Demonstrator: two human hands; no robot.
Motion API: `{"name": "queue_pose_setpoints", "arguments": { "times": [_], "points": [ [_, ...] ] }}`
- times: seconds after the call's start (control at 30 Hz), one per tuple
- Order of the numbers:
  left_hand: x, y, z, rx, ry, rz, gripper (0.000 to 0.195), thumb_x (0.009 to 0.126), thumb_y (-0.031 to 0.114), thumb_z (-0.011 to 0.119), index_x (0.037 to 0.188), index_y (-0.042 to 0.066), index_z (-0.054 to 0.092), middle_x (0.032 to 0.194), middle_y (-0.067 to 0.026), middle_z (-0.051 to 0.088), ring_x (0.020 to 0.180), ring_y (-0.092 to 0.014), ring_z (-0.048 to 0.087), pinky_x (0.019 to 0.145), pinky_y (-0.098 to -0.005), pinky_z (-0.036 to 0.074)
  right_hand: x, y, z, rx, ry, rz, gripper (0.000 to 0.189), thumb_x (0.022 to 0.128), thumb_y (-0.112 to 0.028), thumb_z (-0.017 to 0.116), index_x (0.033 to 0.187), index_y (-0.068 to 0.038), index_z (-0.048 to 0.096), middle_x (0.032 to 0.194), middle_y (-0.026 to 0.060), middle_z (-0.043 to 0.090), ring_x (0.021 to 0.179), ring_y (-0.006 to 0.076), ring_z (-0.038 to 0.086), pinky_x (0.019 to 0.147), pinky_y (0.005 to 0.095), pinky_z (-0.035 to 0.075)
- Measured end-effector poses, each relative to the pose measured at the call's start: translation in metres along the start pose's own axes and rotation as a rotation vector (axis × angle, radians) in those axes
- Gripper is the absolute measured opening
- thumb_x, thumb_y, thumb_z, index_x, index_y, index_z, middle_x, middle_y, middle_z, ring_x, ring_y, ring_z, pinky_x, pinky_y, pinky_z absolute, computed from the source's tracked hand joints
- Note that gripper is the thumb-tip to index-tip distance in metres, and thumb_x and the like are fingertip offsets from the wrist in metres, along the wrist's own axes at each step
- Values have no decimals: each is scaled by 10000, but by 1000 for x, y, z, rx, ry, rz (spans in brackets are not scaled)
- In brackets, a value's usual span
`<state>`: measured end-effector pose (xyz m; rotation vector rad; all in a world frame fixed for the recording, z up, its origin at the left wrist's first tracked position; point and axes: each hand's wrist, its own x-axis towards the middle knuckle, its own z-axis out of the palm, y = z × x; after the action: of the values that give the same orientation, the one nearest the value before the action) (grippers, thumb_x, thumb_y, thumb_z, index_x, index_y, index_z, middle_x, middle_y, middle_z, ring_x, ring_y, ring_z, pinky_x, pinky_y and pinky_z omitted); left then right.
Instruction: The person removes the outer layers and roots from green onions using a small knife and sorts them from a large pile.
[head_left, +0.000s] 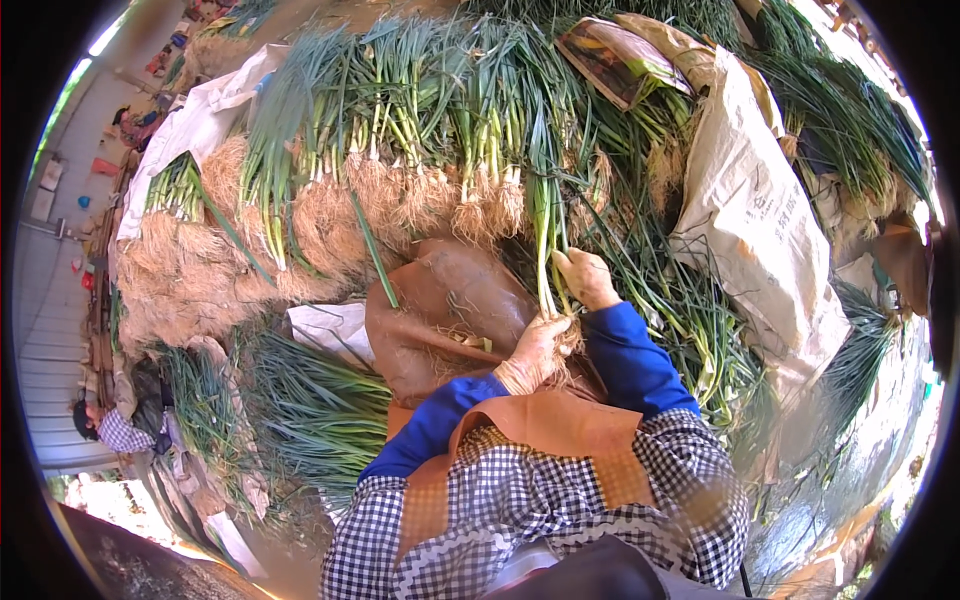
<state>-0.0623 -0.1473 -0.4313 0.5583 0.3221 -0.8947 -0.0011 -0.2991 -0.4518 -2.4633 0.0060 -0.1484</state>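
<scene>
A few long green onions (544, 225) stretch away from me, their white stems and roots towards my lap. My left hand (534, 351) is closed around the lower stems just above the pale, stringy roots (571, 341). Slightly farther up and to the right, my right hand (586, 277) has its fingers curled on a stem or leaf of the same onions. Below both hands a brown waterproof apron (472, 300) covers my lap, with loose root bits and peeled scraps on it. Beyond it lies a wide row of green onions (420, 127), roots facing me.
Loose onions (697, 330) lie on my right beside a white woven sack (757, 202). On my left is a heap of green leaves (322, 405). A printed bag (626, 64) lies on the far onions. Another person (124, 431) is at far left.
</scene>
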Motion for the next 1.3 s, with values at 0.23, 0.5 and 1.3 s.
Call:
{"name": "queue_pose_setpoints", "arguments": {
  "times": [0.23, 0.5, 1.3],
  "points": [
    [-1, 12, 18, 58, 220, 15, 79, 885, 104, 498, 925, 43, 528, 812, -81, 619, 568, -134, 561, 417, -202, 417, -90, -5, -126, 941, -270, 623, 316, 907, -352, 495, 769, -75, 558, 585, -31, 514, 442, 58, 440, 404, 193, 317],
    [-18, -5, 35, 601, -32, 62, 137, 792, 29, 630, 900, 82, 565, 708, 35, 535, 587, -51, 470, 506, -173, 366, -47, -22, -46, 597, 75, 364, 207, 864, -251, 567, 800, -56, 596, 554, 51, 518, 458, 151, 496, 444, 303, 397],
    [-35, 11, 15, 107, 58, -127, 150, 916, 207, 490, 988, 83, 535, 917, -79, 613, 713, -127, 549, 504, -215, 417, -45, -20, -14, 1284, -220, 381, 175, 893, -244, 548, 905, -72, 582, 672, -46, 512, 561, 53, 457, 508, 196, 366]
  ]
}}
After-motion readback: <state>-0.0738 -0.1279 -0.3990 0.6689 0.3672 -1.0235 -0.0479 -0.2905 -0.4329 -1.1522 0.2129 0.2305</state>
